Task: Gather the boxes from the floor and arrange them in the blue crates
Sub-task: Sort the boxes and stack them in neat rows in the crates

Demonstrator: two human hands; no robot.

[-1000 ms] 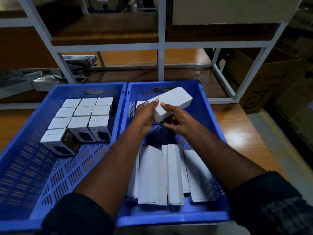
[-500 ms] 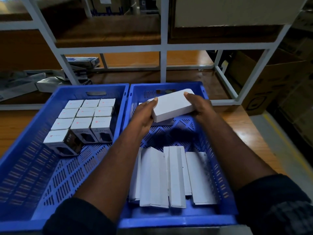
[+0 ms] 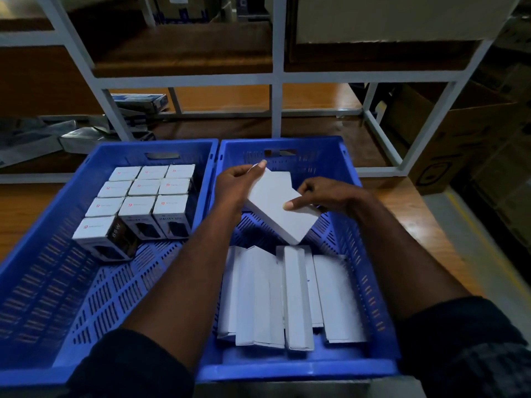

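Both hands are gripping one flat white cardboard box above our right blue plastic crate: left hand clamping its far end, right hand its side, long axis slanting toward us.

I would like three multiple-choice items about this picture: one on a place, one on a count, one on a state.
1. Where is the plain white box that both hands hold?
A. Over the right crate
B. Inside the left crate
C. On the shelf

2. How many small printed boxes stand in the left crate?
A. Four
B. Six
C. Ten

3. How does the held box sit?
A. Flat on the crate floor
B. Tilted in the air
C. Upright among the others

Answers:
1. A, the left hand and right hand hold it above the right crate.
2. C, three rows of three plus one in front.
3. B, its near corner points down, clear of the long white boxes below.
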